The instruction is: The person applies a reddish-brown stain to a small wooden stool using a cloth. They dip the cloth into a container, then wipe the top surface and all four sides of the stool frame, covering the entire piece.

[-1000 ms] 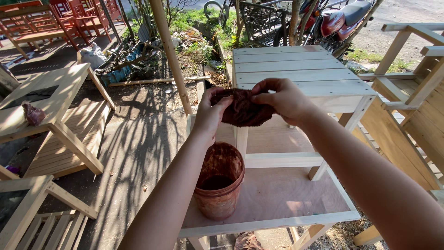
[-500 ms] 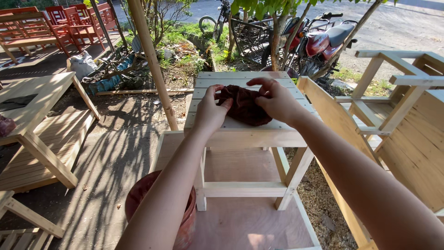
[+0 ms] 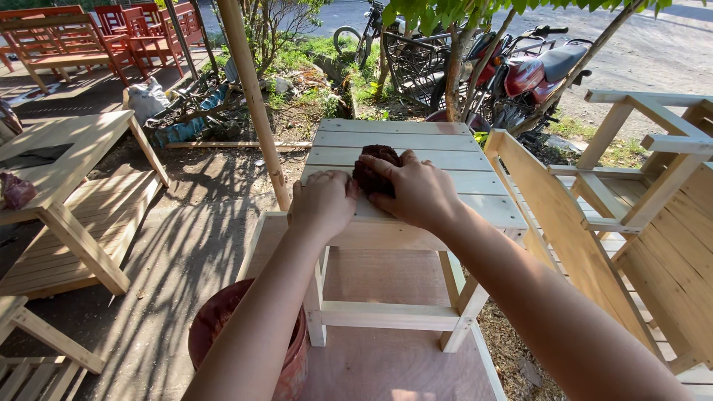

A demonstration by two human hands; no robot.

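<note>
A bare wooden slatted table point(image 3: 416, 152) stands in front of me. A dark reddish-brown rag point(image 3: 373, 169), bunched into a wad, lies pressed on its top. My right hand point(image 3: 416, 191) covers the rag from the near side with its fingers curled over it. My left hand point(image 3: 323, 202) rests on the table's near left edge, its fingers touching the rag's left side. Below my left forearm sits a stained reddish bucket point(image 3: 215, 330), partly hidden by the arm.
Unpainted wooden chairs point(image 3: 653, 223) stand at the right and unpainted wooden pieces point(image 3: 67, 178) at the left. A wooden post point(image 3: 252, 96) rises left of the table. Red furniture point(image 3: 67, 37) is far left; motorbikes point(image 3: 527, 74) and a tree are behind.
Both hands have lowered the rag from the air onto the tabletop. The view has tilted up and forward, so the bucket has slid to the bottom of the frame.
</note>
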